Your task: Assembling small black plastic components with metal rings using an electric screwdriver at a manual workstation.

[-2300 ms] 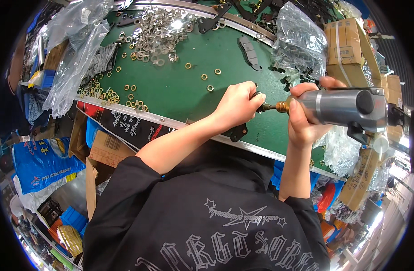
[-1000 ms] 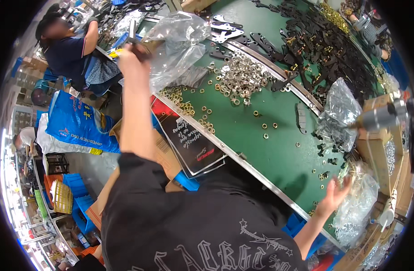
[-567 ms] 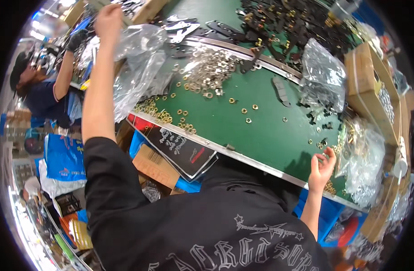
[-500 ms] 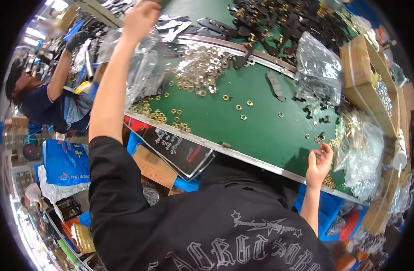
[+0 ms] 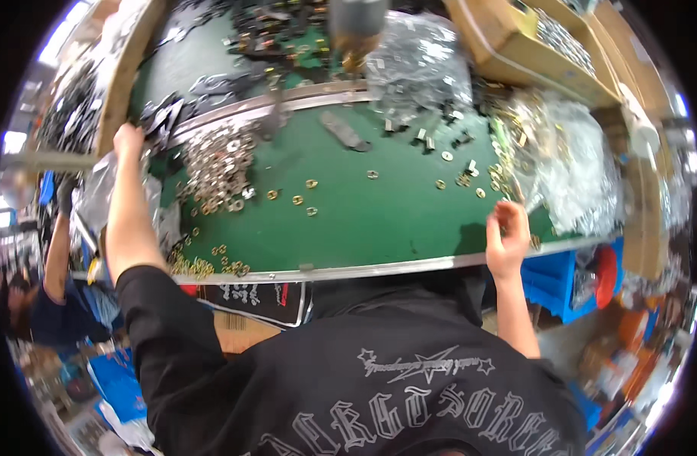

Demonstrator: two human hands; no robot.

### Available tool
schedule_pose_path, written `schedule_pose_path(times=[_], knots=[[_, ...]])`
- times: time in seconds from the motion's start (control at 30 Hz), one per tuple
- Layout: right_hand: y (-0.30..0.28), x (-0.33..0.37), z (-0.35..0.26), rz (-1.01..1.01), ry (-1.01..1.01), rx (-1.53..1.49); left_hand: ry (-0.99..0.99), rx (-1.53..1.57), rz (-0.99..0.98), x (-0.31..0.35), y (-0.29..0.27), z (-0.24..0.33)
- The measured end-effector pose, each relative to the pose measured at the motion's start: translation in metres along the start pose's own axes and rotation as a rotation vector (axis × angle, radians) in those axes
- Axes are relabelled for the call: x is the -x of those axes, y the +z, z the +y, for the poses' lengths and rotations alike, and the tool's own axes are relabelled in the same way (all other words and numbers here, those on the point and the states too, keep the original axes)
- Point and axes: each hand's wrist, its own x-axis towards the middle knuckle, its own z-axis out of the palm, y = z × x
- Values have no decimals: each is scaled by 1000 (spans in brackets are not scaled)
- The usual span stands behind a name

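Note:
At the far left, my left hand (image 5: 128, 140) is closed like a fist beside flat black metal parts (image 5: 166, 114). Whatever is in it, if anything, cannot be made out. My right hand (image 5: 509, 239) hovers over the near right edge of the green tabletop (image 5: 409, 220). Its fingers curl, and the thumb stands apart from them. Near it lie small brass-coloured rings (image 5: 480, 193) and a clear plastic bag (image 5: 572, 171). Silver rings (image 5: 219, 163) form a heap at left centre, with more brass rings (image 5: 189, 264) along the front edge. A long dark plate (image 5: 344, 131) rests farther back.
A grey cylinder (image 5: 357, 23) hangs blurred at the top. Cardboard boxes (image 5: 508, 45) and another clear bag (image 5: 420, 68) stand at the back right. A wooden board (image 5: 124, 83) borders the left. Below the table sits a blue bin (image 5: 553, 281). A co-worker's arm (image 5: 57, 254) shows at far left.
The whole view has swung, so the table's front edge lies flatter. My left hand is now lower, by the board on the left. My right hand's fingers are curled in more.

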Motion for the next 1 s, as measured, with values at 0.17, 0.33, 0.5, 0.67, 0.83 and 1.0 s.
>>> schedule_pose_path(times=[0.17, 0.33, 0.5, 0.67, 0.83, 1.0], knots=[[-39, -30, 22, 282, -69, 126, 36, 176, 180, 28, -24, 37], [-58, -55, 16, -13, -80, 336, 481, 236, 582, 70, -98, 79], [-61, -78, 5, 134, -79, 328, 778, 844, 379, 205, -139, 176], [-64, -91, -51, -94, -101, 276, 1136, 974, 1, 325, -128, 254], [-33, -121, 31, -78, -321, 608, 1213, 1059, -100, 353, -111, 312], [-30, -137, 87, 4, -483, 660, 1248, 1106, -113, 347, -106, 338]])
